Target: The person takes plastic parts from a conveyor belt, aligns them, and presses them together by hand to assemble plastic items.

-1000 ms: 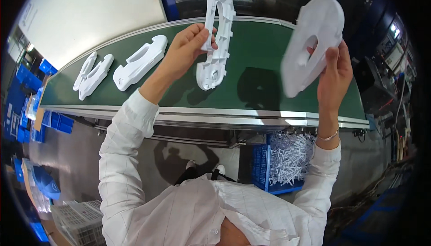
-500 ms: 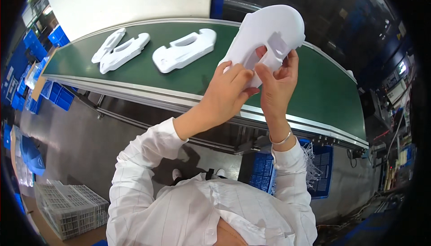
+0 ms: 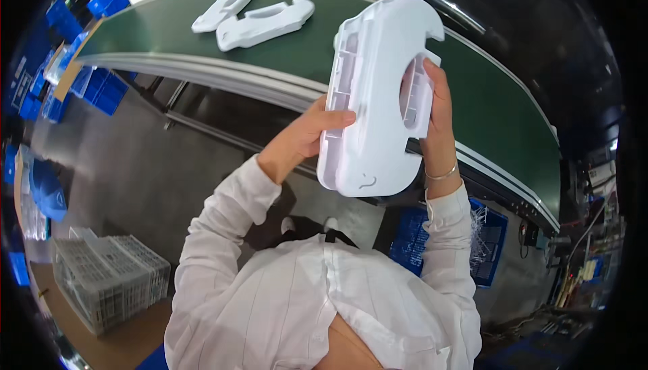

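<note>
Between my two hands I hold up a white plastic moulded part [image 3: 374,107], long and rounded, with an open cut-out on its right side and ribbed pockets along its left edge. My left hand [image 3: 314,130] is closed on the left edge, the thumb lying over the front. On the other side my right hand [image 3: 437,103] grips the part by the cut-out; some of its fingers are hidden behind it. Farther left, two similar white parts, one [image 3: 266,22] leaning close to the other [image 3: 225,8], lie on the green conveyor belt [image 3: 162,29].
A metal rail [image 3: 223,81] edges the belt in front of me. Below it on the right stands a blue basket [image 3: 491,235] with thin white scraps. At lower left are grey plastic crates [image 3: 111,279]. Blue bins [image 3: 104,91] stand at far left.
The held part has been turned over and lowered toward me. My left hand moved to its outer left edge. My view has shifted, so the belt parts appear higher and farther right.
</note>
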{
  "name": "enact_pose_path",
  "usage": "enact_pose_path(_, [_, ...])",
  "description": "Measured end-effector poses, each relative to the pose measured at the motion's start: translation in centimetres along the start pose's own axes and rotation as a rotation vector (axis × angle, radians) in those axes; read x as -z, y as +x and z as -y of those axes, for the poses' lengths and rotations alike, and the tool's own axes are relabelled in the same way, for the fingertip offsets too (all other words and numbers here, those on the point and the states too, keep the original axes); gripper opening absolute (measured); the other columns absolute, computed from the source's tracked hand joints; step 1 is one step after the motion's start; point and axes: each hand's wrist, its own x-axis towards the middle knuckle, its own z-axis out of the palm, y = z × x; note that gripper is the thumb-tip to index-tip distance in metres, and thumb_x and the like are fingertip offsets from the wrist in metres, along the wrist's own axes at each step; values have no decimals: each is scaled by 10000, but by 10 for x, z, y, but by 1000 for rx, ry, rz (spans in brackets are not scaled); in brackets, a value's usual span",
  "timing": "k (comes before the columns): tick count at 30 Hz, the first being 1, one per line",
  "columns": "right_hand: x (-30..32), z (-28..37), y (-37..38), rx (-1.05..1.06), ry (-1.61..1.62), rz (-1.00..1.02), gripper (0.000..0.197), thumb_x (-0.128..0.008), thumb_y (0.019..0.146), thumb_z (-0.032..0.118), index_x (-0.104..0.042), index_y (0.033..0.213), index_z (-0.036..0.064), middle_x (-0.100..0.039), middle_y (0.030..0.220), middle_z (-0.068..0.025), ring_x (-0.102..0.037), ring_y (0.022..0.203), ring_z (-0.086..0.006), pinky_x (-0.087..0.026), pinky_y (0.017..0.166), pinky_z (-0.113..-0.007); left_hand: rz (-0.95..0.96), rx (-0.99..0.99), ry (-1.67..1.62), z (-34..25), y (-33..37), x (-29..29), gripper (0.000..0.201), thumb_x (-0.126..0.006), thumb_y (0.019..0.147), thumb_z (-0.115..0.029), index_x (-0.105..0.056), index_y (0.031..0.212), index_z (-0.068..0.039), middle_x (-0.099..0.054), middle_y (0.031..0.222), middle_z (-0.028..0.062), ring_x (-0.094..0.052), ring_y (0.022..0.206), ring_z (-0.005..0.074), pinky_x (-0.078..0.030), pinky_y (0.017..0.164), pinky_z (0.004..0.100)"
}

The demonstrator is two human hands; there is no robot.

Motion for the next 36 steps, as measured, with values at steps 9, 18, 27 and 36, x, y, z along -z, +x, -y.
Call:
enact_pose_path(9, [-49, -39, -24, 801, -1174, 109, 430, -559, 917, 122, -450, 1317, 6, -543, 1160, -139, -531, 1077, -219, -406, 948, -321, -307, -209, -1, -14, -35, -9, 450, -579, 790, -109, -509, 1199, 64, -638, 1014, 130, -651, 871, 197, -533, 778, 308])
enact_pose_path(18, [-59, -61, -33, 588, -1258, 234, 508, -613, 877, 189, -461, 1335, 28, -560, 1008, -121, -523, 892, -201, -424, 789, -311, -432, -423, 148, -7, -28, -36, 624, -309, 988, -522, -264, 1415, -69, -502, 1224, 113, -540, 1074, 177, -473, 890, 317])
enact_pose_path(27, [-58, -54, -26, 637, -974, 168, 455, -574, 918, 162, -487, 1351, 56, -532, 839, 10, -431, 695, -45, -345, 605, -188, -443, -402, 212, 1, -13, -22, 642, -332, 995, -493, -171, 1463, -83, -453, 1281, 96, -470, 1148, 170, -409, 971, 324])
enact_pose_path(36, [-50, -61, -29, 618, -994, 148, 466, -610, 903, 192, -508, 1338, 61, -530, 831, 17, -405, 677, -41, -320, 588, -178, -501, -339, 271, 4, -10, -23, 646, -319, 995, -500, -193, 1465, -76, -311, 1459, 109, -296, 1343, 200, -240, 1107, 319])
